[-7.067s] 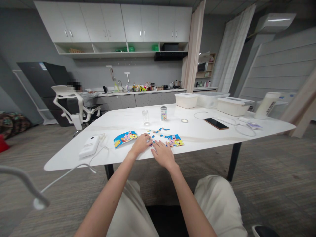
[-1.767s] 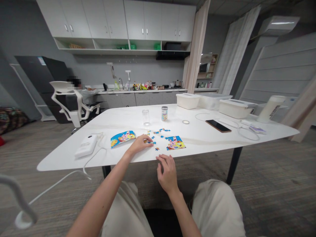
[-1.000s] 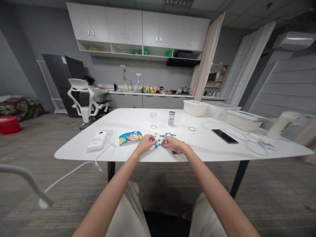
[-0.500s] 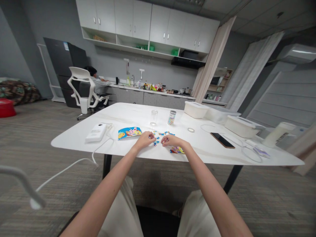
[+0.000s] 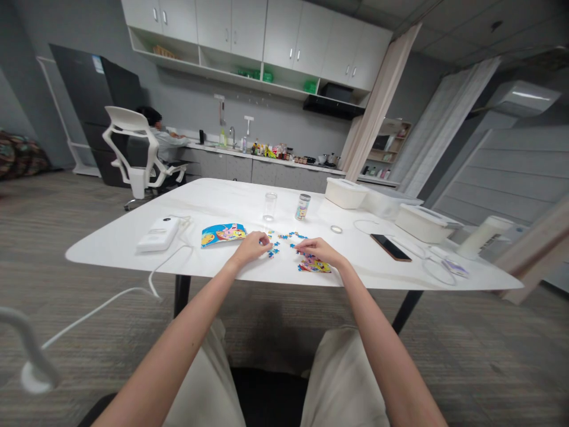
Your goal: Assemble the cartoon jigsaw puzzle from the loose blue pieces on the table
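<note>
Loose blue jigsaw puzzle pieces [image 5: 274, 251] lie on the white table between my hands. My left hand [image 5: 252, 248] is closed in a pinch beside them; whatever is in its fingertips is too small to make out. With thumb and fingers together, my right hand [image 5: 323, 251] pinches a blue puzzle piece [image 5: 293, 245]. Under and in front of that hand lies a joined puzzle section [image 5: 315, 265] in yellow, pink and red, partly covered by the hand. A curved picture sheet [image 5: 223, 235] with cartoon figures on blue rests left of my left hand.
Behind the pieces stand a clear jar [image 5: 269, 206] and a printed canister [image 5: 303, 207]. A ring-shaped lid [image 5: 336, 229] lies right of them. A phone [image 5: 390, 247], cables and white bins [image 5: 345, 193] occupy the right; a white box [image 5: 158, 235] sits left. A person sits far back.
My right hand has shifted away from my left, uncovering more of the joined section, and a blue piece now shows at its fingertips. My left hand stays pinched. The view has turned slightly.
</note>
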### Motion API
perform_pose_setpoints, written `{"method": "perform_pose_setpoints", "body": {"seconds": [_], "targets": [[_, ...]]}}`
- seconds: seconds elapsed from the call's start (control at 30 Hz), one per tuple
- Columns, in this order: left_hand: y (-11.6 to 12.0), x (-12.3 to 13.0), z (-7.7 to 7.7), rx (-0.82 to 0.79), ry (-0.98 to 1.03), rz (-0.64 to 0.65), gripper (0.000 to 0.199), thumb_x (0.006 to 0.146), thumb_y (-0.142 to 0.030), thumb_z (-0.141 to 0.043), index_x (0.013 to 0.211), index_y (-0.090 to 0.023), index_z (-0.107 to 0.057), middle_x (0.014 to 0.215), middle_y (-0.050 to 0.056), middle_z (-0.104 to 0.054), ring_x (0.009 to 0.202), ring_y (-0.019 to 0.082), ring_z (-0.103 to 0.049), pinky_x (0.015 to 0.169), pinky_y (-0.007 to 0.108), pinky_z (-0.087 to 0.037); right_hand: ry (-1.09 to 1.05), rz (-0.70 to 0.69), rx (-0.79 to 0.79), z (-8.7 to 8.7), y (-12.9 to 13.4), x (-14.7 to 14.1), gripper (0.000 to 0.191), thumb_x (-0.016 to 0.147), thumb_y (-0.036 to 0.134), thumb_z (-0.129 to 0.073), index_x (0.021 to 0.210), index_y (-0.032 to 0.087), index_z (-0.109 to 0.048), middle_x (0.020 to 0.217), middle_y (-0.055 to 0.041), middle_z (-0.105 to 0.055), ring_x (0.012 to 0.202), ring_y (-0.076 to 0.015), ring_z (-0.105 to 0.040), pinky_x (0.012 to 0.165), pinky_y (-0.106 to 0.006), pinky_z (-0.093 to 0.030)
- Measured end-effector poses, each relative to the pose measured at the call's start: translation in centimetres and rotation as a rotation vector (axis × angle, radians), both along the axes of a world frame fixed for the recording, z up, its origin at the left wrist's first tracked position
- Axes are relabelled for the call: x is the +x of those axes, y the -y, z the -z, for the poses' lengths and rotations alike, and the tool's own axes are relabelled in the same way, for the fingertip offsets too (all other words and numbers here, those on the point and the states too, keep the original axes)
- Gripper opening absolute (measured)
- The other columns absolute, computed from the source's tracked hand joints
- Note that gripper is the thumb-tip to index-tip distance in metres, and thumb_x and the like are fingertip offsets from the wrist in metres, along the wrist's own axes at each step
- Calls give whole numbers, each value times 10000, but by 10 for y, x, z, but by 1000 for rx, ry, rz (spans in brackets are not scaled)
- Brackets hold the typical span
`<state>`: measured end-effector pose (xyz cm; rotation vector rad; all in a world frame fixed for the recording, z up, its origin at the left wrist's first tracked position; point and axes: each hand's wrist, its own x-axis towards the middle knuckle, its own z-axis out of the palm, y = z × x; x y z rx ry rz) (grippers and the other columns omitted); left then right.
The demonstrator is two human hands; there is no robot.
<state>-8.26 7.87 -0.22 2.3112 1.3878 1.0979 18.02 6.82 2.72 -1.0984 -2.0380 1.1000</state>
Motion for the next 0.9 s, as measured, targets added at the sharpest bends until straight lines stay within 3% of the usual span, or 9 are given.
{"method": "perform_pose_setpoints", "body": {"seconds": [0.13,0.27,0.63,0.8,0.9], "targets": [[-2,-1,0,-20,16,3,161,759,-341,-578,707,-195,-622,769,44,-675,757,197,-605,727,309,-458,-143,97,34,16,2,9,440,683,378,-714,1052,141,-693,813,-59,-725,659,-147,-636,591,-251,-481],[-1,-1,0,-33,8,-17,158,760,-342,-579,717,-197,-622,775,42,-677,770,197,-609,734,307,-457,-202,164,46,23,3,10,316,664,377,-723,871,139,-714,837,-87,-736,718,-171,-664,608,-259,-501],[2,1,-1,60,-102,44,125,787,-292,-565,709,-199,-594,771,46,-629,782,206,-572,769,334,-444,-197,109,-24,26,5,7,265,643,332,-733,821,137,-754,863,-90,-753,810,-200,-698,721,-299,-536],[22,15,-11,263,-329,216,111,794,-161,-517,737,-201,-604,806,64,-607,897,225,-546,915,374,-414,-201,100,-31,24,9,5,254,626,323,-754,798,137,-757,831,-84,-757,811,-207,-705,789,-335,-540],[29,30,-13,316,-399,284,151,836,-165,-485,774,-190,-621,825,78,-608,887,223,-543,867,362,-423,-183,89,-11,23,10,4,228,628,298,-754,787,136,-758,809,-72,-757,794,-200,-703,820,-346,-534]]}}
